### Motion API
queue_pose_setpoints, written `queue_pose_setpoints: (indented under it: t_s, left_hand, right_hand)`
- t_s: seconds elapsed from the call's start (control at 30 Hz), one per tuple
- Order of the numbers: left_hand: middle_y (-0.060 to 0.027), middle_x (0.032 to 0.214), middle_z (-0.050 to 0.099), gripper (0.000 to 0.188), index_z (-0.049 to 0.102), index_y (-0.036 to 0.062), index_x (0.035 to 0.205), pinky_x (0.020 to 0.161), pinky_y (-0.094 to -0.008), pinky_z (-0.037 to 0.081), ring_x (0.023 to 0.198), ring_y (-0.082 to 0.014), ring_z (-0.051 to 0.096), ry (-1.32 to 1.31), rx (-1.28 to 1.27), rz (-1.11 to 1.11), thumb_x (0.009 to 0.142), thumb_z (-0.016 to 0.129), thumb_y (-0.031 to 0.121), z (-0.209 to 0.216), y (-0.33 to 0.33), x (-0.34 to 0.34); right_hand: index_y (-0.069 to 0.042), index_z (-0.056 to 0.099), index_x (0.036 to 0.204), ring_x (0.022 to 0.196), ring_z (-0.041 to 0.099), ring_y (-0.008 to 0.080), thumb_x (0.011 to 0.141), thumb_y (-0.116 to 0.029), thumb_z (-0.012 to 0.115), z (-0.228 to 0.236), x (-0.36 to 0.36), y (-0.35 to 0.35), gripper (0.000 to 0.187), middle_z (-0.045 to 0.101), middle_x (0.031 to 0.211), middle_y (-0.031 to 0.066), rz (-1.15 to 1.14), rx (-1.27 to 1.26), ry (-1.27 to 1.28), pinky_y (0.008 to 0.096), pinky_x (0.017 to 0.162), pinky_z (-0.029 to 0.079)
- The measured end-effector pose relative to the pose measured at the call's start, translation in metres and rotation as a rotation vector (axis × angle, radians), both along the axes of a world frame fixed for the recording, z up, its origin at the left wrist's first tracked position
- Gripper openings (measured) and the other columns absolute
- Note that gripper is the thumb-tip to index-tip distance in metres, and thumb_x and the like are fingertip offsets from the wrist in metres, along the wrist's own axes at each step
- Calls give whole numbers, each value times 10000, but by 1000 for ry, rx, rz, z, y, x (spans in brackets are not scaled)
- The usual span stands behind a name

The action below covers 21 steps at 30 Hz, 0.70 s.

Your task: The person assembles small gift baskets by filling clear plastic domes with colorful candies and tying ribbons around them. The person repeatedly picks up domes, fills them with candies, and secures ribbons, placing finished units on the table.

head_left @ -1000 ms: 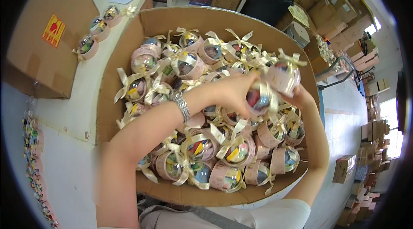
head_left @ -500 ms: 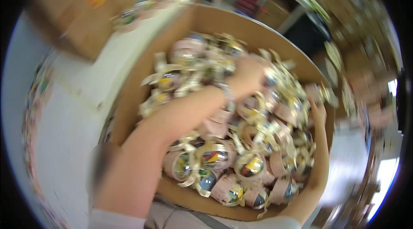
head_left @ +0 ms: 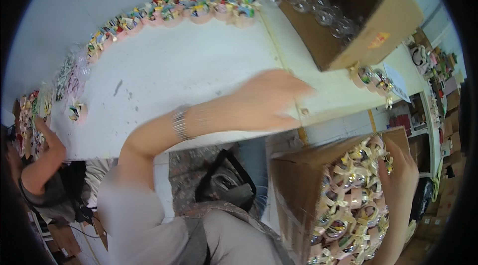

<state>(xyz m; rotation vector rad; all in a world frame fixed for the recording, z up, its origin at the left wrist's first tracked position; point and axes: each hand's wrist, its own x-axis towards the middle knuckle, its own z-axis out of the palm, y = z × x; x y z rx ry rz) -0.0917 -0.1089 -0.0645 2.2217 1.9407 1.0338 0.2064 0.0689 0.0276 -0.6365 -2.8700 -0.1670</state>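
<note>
My left hand (head_left: 269,98) is over the white table (head_left: 189,66), blurred by motion, with its fingers stretched out, the thumb apart and nothing seen in it. A silvery bracelet (head_left: 180,123) circles that wrist. My right hand (head_left: 402,165) is at the far right side of a cardboard box (head_left: 294,185). Its curled fingers are around a small ball ornament (head_left: 389,164) with a shiny surface, partly hidden by the hand. Many ball ornaments (head_left: 348,200) with pink bands and cream ribbons fill the box.
A second carton (head_left: 368,46) on the table holds clear plastic balls (head_left: 326,16). Beside it lie several ribboned ornaments (head_left: 371,80) and a paper sheet (head_left: 397,82). A row of pink-based pieces (head_left: 172,13) lines the table's back. At the left, another person (head_left: 45,165) reaches toward colourful pieces.
The view has swung left, bringing the table into the middle. My left hand has left the ornaments in the box and is now over the table. My right hand stays at the box.
</note>
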Motion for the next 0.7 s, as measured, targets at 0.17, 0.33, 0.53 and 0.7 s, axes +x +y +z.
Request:
queue_pose_setpoints:
  t_s: [0.17,0.33,0.53,0.7]
  left_hand:
    - [-165,1419,452,605,454,53,1373,1071,-397,382,1304,-336,440,-117,-128,839,833,709,150,-68,-200,-116]
    - [-182,1472,368,626,412,53,1393,1086,-409,366,1356,-350,369,-205,-82,1015,836,693,106,-105,-247,-186]
    - [-179,1490,328,620,396,37,1395,1101,-426,346,1366,-349,341,-242,-58,1040,845,672,118,-133,-221,-269]
    - [-164,1503,299,659,317,42,1443,1118,-435,304,1394,-325,299,-378,151,985,865,630,95,-157,-164,-319]
  right_hand:
    - [-16,612,1227,1078,616,353,868,-396,656,-54,-283,46,524,637,1175,220,301,-317,-182,407,929,488]
    - [16,588,1252,1050,602,190,946,-422,584,-210,-510,155,534,643,1185,99,148,-979,453,343,898,471]
    - [-8,590,1261,1039,593,176,977,-474,512,-274,-634,155,551,627,1135,66,104,-1619,856,334,929,466]
    - [9,541,1333,1041,566,185,1006,-529,392,-283,-692,143,647,600,1141,78,248,-1703,823,312,958,423]
